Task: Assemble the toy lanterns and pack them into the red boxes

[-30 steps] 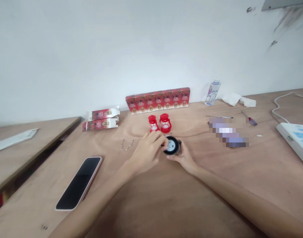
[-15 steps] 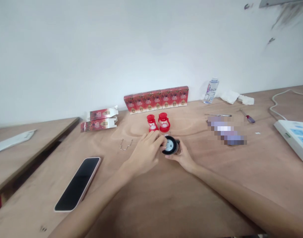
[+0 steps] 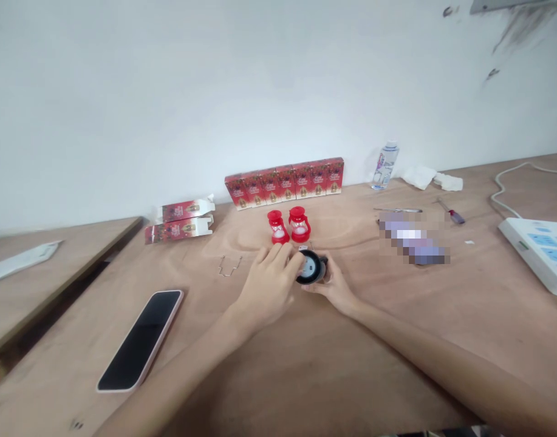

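Note:
A small black lantern [image 3: 313, 273] is tipped so that its round underside, with a pale disc inside a black rim, faces me. My right hand [image 3: 336, 285] wraps around it from the right, thumb below. My left hand [image 3: 271, 279] reaches in from the other side, its bent fingers drawn together at the left edge of the disc. Those fingertips are partly hidden, so anything small between them does not show. Just behind stand two red lanterns [image 3: 300, 224] with clear middles. A bent wire handle [image 3: 230, 267] lies left of my left hand.
Several red boxes [image 3: 286, 184] stand in a row against the wall; two opened boxes [image 3: 182, 229] lie left of them. A phone [image 3: 141, 340] lies at front left. To the right are a bottle [image 3: 386, 165], tissues [image 3: 419, 177], a screwdriver [image 3: 455, 216] and a power strip [image 3: 540, 249].
My left fingers have shifted slightly over the lantern's underside, and the hand looks flatter. My right hand keeps its hold. The whole view has moved a little.

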The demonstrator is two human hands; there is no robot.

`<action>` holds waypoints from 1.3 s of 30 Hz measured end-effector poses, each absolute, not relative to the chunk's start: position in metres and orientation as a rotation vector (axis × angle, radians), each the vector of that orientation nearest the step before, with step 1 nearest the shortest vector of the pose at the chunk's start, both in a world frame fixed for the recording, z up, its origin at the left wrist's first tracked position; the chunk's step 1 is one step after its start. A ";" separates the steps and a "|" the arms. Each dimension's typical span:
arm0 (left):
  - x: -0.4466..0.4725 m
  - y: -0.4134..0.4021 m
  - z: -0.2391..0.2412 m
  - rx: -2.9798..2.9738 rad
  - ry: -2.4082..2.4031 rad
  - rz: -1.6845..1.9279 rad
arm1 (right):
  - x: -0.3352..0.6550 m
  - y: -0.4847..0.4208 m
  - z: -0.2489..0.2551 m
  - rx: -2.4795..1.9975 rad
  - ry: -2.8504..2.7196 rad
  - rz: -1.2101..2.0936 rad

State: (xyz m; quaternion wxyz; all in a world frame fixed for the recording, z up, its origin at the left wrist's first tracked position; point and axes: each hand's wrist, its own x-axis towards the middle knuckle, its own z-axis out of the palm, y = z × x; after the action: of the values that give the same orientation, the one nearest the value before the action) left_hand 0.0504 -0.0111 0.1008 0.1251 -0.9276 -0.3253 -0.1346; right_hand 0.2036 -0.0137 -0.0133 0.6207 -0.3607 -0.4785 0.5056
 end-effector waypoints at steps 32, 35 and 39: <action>0.043 -0.007 0.092 -2.691 -0.751 -0.637 | 0.205 -0.014 -0.010 -0.880 -1.129 1.114; 0.043 -0.008 0.092 -2.721 -0.770 -0.697 | 0.204 -0.014 -0.009 -0.880 -1.126 1.124; 0.027 -0.005 0.085 -2.745 -0.898 -0.976 | 0.202 -0.014 -0.011 -0.880 -1.063 1.175</action>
State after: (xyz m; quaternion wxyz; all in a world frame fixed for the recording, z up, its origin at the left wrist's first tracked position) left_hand 0.0267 -0.0048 0.0852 0.0466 -0.8995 -0.2942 -0.3198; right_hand 0.2025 -0.0136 -0.0107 0.6170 -0.3820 -0.4615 0.5102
